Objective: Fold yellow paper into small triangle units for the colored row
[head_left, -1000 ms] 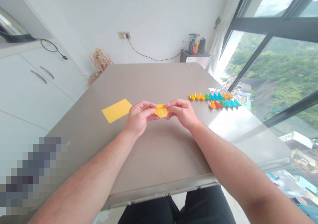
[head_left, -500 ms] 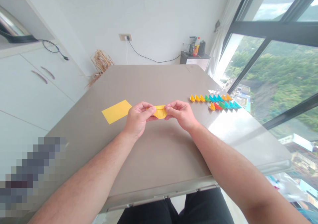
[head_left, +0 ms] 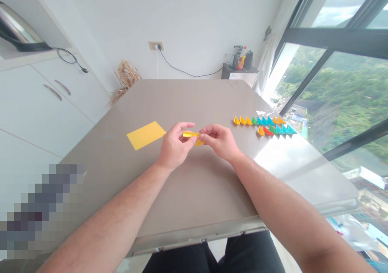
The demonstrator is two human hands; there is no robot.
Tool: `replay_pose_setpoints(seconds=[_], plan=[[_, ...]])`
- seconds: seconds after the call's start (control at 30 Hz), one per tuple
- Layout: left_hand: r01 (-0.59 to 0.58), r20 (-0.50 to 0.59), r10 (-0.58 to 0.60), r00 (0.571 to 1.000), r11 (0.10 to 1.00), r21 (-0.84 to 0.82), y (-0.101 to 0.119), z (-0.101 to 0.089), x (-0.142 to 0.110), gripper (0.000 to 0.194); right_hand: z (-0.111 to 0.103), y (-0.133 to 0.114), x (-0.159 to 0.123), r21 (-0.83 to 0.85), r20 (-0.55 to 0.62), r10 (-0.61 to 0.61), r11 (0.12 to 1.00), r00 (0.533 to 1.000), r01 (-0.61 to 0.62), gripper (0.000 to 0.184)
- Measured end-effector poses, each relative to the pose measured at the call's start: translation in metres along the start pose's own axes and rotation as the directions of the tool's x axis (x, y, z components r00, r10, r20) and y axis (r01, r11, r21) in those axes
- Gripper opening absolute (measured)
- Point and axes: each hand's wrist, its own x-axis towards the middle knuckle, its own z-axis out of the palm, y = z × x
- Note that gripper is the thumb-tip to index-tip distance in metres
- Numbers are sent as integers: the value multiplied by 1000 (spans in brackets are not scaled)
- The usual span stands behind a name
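A small piece of folded yellow paper (head_left: 191,134) is held above the middle of the table, its long folded edge facing up. My right hand (head_left: 220,139) pinches its right part between thumb and fingers. On the other side my left hand (head_left: 176,144) grips the lower left part with the thumb in front, its index finger lifted off the paper. Both hands partly hide the piece. Left of my left hand, a flat yellow sheet of paper (head_left: 145,135) lies on the table.
Two rows of small folded paper boats (head_left: 263,121) in yellow, green, blue, orange and red stand on the table (head_left: 194,192) at right, near the window (head_left: 339,79). Behind the far edge, a small cabinet (head_left: 242,76) carries bottles. A kettle (head_left: 22,26) sits at upper left.
My left hand has shifted its hold, the index finger rising off the folded paper and uncovering its left end. The folded paper has tilted slightly. My right hand keeps its pinch.
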Motion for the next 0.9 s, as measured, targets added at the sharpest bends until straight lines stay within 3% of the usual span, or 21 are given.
replay_pose_setpoints(seconds=[0.13,0.3,0.6,0.9], plan=[[83,4,-83,997,995,-50,-2,-2,3,37,-1,1,0,-62,4,3,998,1000,-3,18],[228,96,-211,973,948,-224,-6,-4,7,31,-1,0,-1,-133,-37,-18,991,999,13,13],[196,109,-177,978,959,-204,-3,-2,4,28,1,-4,-3,-240,-3,16,971,1000,-16,17],[204,117,-180,977,948,-243,-2,-3,4,26,1,0,-2,-283,-3,-26,959,1000,24,16]])
